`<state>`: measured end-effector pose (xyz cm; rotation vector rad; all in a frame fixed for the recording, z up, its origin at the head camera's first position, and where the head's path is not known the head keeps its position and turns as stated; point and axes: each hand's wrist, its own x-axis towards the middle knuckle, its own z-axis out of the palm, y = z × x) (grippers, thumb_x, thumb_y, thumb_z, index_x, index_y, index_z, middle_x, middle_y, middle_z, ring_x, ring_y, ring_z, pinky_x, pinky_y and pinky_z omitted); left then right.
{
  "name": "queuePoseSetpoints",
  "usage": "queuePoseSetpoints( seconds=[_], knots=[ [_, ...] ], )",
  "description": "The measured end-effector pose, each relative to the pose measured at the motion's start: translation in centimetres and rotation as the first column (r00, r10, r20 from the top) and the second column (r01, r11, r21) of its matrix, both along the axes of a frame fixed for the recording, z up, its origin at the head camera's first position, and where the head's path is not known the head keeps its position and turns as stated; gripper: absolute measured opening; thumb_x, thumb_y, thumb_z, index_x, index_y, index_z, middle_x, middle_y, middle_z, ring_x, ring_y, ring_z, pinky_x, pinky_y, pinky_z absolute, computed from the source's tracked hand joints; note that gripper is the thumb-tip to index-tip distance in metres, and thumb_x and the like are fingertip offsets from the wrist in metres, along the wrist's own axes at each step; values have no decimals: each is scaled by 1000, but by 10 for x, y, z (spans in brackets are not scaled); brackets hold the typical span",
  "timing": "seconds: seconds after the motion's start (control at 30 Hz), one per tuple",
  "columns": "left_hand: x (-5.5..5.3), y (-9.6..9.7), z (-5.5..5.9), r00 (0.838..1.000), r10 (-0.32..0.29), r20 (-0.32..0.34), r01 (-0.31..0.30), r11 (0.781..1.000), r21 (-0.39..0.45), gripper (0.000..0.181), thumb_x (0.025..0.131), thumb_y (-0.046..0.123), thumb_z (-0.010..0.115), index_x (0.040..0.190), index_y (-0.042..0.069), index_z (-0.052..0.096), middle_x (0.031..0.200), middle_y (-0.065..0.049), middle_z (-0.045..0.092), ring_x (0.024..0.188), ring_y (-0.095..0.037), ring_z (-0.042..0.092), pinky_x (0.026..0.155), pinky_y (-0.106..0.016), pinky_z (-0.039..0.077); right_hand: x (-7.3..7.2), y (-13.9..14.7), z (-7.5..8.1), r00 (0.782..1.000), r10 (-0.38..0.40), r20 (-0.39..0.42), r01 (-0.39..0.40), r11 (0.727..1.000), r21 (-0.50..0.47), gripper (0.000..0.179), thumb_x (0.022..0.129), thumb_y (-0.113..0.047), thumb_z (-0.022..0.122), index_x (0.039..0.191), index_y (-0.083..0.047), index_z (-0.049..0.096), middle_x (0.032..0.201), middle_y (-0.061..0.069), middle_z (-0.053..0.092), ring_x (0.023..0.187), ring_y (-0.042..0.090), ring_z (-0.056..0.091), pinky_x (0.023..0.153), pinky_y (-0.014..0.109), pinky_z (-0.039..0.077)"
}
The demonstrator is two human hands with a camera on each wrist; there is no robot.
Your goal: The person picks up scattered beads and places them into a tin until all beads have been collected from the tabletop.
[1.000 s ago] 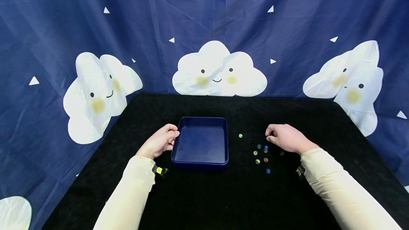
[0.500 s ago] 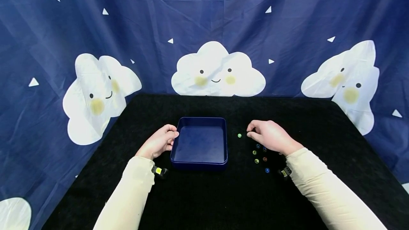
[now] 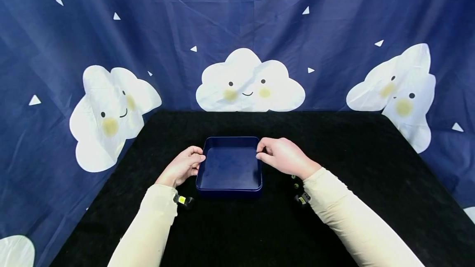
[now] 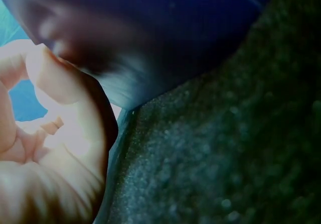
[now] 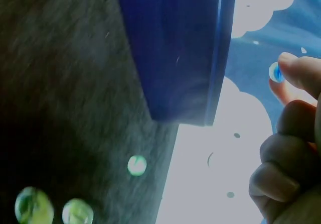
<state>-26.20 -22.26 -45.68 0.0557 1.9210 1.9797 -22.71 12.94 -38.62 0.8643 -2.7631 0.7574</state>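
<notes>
A shallow dark blue box (image 3: 230, 193) with nothing visible inside sits upright on the black tabletop. My left hand (image 3: 182, 166) grips its left wall, thumb at the rim; the left wrist view shows the thumb and fingers (image 4: 55, 78) against that side. Over the box's right rim is my right hand (image 3: 285, 155). Between its thumb and forefinger it pinches a clear marble with a blue core (image 5: 274, 72), which shows in the right wrist view but is hidden in the head view. There the marble appears above the level of the box's wall (image 5: 175, 58).
On the cloth to the right of the box lie loose marbles: a green one (image 5: 136, 165) and two yellow-green ones (image 5: 34, 206). The right forearm (image 3: 334, 195) hides others in the head view. A blue curtain with white clouds (image 3: 250, 81) hangs behind the table (image 3: 319, 129).
My right hand has travelled left from beside the marbles to the box's right rim, carrying the marble. The left hand keeps its grip on the box. The head view has shifted slightly.
</notes>
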Motion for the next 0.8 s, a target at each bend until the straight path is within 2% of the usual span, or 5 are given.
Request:
queuePoseSetpoints(
  seconds=[0.2, 0.37, 0.8],
  knots=[
    [2, -1, -1, 1000, -2, -6, 3, 999, 41, 26, 97, 2, 58, 117, 5, 42, 82, 0, 57, 62, -8, 51, 52, -20, 46, -1, -14, -2, 1000, 18, 16, -19, 999, 37, 11, 93, -32, 73, 98, -26, 65, 61, -13, 45, 51, 6, 43, 57, 29, 42],
    [2, -1, -1, 1000, -10, -17, 11, 999, 31, 25, 97, 3, 58, 116, 6, 42, 82, 1, 58, 62, -8, 52, 53, -20, 46, 0, -15, -5, 999, 23, 31, -24, 999, 47, 14, 93, -33, 73, 101, -25, 67, 62, -13, 46, 52, 6, 44, 57, 29, 42],
    [1, -2, 2, 1000, -9, -20, 9, 1000, 4, 29, 97, 4, 58, 120, 1, 40, 87, -3, 53, 65, -9, 50, 54, -21, 47, -1, 16, -6, 996, -50, 69, 49, 999, 7, 8, 92, -28, 72, 97, -25, 67, 60, -12, 46, 50, 7, 45, 58, 31, 44]
  ],
)
